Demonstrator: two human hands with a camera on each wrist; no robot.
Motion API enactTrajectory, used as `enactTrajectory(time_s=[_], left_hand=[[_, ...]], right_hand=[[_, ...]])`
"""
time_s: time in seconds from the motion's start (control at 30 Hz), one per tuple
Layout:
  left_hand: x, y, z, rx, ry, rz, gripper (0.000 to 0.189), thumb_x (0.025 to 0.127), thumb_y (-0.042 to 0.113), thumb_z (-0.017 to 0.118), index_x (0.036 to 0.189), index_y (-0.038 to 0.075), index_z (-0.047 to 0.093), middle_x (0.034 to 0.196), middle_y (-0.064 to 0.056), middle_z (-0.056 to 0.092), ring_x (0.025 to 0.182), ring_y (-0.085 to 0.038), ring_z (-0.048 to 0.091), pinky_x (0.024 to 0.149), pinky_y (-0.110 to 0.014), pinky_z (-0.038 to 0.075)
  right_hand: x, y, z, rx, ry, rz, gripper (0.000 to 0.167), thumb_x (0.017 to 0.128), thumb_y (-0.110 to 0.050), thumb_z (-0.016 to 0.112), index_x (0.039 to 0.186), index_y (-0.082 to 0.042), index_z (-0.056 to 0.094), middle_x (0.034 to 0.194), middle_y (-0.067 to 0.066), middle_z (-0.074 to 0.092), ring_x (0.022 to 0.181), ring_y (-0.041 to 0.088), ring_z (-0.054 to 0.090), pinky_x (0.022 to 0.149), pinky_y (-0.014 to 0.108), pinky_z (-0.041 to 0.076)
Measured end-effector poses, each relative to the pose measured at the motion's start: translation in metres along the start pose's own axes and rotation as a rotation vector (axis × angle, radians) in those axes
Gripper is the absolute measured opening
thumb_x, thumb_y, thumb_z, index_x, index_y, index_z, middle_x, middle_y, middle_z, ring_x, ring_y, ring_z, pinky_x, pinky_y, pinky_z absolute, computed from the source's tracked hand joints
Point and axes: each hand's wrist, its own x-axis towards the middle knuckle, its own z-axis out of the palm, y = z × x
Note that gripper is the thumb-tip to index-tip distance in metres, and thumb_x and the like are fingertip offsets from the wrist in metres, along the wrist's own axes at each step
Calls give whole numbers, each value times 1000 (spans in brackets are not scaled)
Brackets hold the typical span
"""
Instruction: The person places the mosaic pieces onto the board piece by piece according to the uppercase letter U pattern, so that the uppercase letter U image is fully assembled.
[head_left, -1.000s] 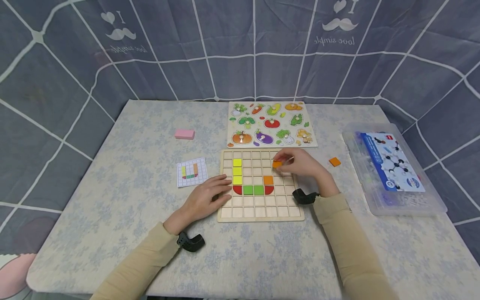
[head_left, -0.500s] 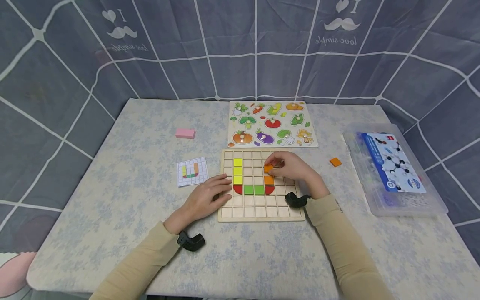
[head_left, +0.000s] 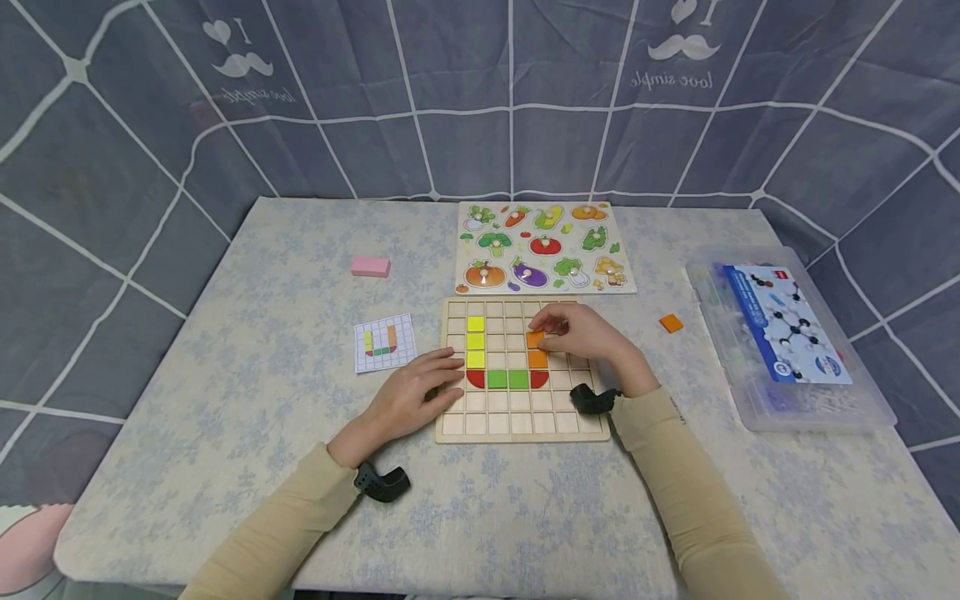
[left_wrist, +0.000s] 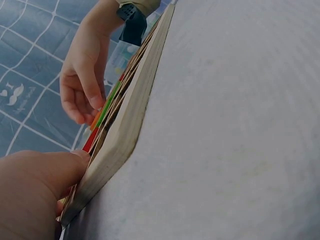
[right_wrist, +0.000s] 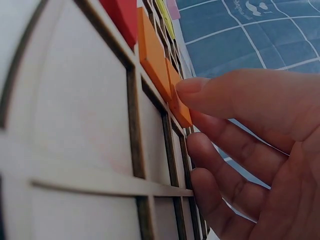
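A wooden grid board (head_left: pixel 450 429) lies on the table with a U of coloured tiles. Yellow squares (head_left: pixel 476 342) line its left side, green squares (head_left: pixel 507 380) its bottom, and a red rounded piece (head_left: pixel 538 379) marks each lower corner. My right hand (head_left: pixel 581 332) pinches an orange square tile (right_wrist: pixel 181 95) at the cell directly above another orange tile (head_left: pixel 537 360). In the right wrist view the thumb is on that tile, level with its neighbour. My left hand (head_left: pixel 412 392) rests on the board's left edge, fingers relaxed.
A pattern card (head_left: pixel 384 343) lies left of the board, with a pink block (head_left: pixel 371 267) behind it. The vegetable puzzle (head_left: pixel 543 250) sits behind the board. To the right are a loose orange tile (head_left: pixel 671 323) and a clear plastic case (head_left: pixel 810 408).
My right hand has moved left with the orange tile, bringing it in line above the lower orange one, then settled slightly. The left hand has stayed put.
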Motion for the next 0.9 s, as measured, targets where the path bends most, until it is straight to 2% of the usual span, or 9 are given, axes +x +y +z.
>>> enactTrajectory(time_s=[0.47,0.63,0.9], left_hand=[[1,0,0,3,3,20,31,91,21,62,114,1,68,126,-11,59,126,-27,45,112,-27,34],[1,0,0,4,5,24,31,91,21,62,114,1,67,126,-12,59,126,-27,45,111,-28,35],[0,0,0,9,3,24,30,91,21,63,113,0,68,125,-12,59,126,-27,46,111,-31,36]], right_hand=[[-2,1,-3,16,5,8,25,84,-10,70,108,-4,65,103,7,65,94,22,57,89,38,52],[-6,1,-10,34,29,37,28,85,-10,70,111,-4,64,103,8,64,95,22,57,87,39,52],[-14,7,-30,65,93,57,28,87,-11,67,113,1,63,109,15,62,101,27,56,94,44,49]])
